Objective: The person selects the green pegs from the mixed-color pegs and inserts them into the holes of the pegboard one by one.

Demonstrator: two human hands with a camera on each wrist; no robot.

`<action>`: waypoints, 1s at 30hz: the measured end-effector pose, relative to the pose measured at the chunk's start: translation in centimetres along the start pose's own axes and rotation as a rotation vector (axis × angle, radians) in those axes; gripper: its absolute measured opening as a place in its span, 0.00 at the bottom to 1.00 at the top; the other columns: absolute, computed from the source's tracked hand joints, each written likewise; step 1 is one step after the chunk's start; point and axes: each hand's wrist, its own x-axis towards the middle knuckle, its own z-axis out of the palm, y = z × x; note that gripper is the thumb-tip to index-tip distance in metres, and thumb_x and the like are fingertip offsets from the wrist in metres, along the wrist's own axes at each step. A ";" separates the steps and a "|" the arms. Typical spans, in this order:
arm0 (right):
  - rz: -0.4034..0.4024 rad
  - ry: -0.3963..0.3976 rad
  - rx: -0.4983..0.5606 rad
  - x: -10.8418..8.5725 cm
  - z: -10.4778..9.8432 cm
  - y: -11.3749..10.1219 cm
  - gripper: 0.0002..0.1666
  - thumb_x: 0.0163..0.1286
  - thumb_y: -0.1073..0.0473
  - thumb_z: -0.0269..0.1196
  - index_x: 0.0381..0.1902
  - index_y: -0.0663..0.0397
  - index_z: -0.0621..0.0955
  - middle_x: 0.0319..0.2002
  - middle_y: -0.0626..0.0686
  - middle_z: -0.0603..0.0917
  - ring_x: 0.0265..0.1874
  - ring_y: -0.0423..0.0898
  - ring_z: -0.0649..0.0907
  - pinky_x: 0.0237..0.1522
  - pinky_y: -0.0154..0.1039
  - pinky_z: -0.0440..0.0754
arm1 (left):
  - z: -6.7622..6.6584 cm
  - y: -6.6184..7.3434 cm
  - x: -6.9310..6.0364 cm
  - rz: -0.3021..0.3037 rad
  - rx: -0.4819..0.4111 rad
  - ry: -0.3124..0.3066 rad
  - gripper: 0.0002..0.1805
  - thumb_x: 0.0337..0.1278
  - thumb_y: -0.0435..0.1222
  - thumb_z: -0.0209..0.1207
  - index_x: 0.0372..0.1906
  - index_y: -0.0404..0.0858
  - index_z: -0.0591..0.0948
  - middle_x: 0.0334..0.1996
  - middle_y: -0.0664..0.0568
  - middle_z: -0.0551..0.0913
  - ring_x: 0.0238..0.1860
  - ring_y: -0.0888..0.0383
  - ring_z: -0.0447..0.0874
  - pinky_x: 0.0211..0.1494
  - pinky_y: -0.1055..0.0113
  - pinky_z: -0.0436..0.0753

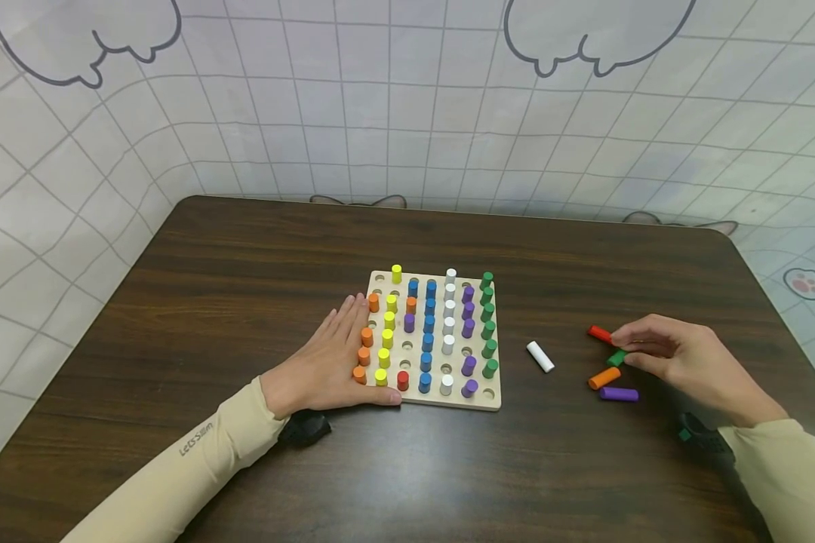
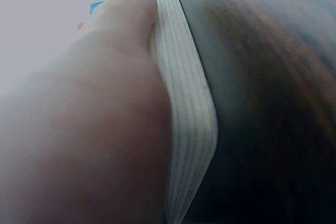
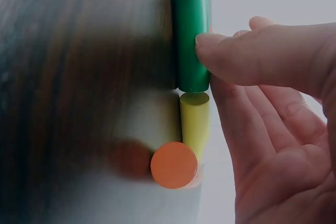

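A pale wooden pegboard (image 1: 458,400) stands on the table, with rows of orange, yellow, blue, white, purple and green pegs in its holes. My left hand (image 1: 329,366) rests along its left side, fingers straight, the thumb lying on the front edge; the left wrist view shows that thumb against the board's layered side (image 2: 184,87). Over at the right, my right hand (image 1: 682,362) pinches a green peg (image 3: 191,45) between thumb and fingers. Close around it lie a red peg (image 1: 599,334), an orange peg (image 1: 604,378) and a purple peg (image 1: 619,394).
A single white peg (image 1: 540,357) lies between the board and my right hand. In the right wrist view a yellow peg (image 3: 194,121) and an orange peg end (image 3: 174,165) appear beside the green one. Behind the dark wooden table (image 1: 278,241) hangs a grid-patterned sheet (image 1: 353,105).
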 end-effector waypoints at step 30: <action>-0.107 0.009 -0.240 0.1 -0.2 -0.9 0.23 0.53 0.65 0.80 0.42 0.34 0.87 0.38 0.39 0.91 0.34 0.22 0.83 0.34 0.23 0.78 | -0.1 0.1 -0.1 0.002 -0.001 -0.015 0.76 0.44 0.77 0.61 0.84 0.37 0.37 0.87 0.46 0.33 0.88 0.45 0.32 0.89 0.43 0.43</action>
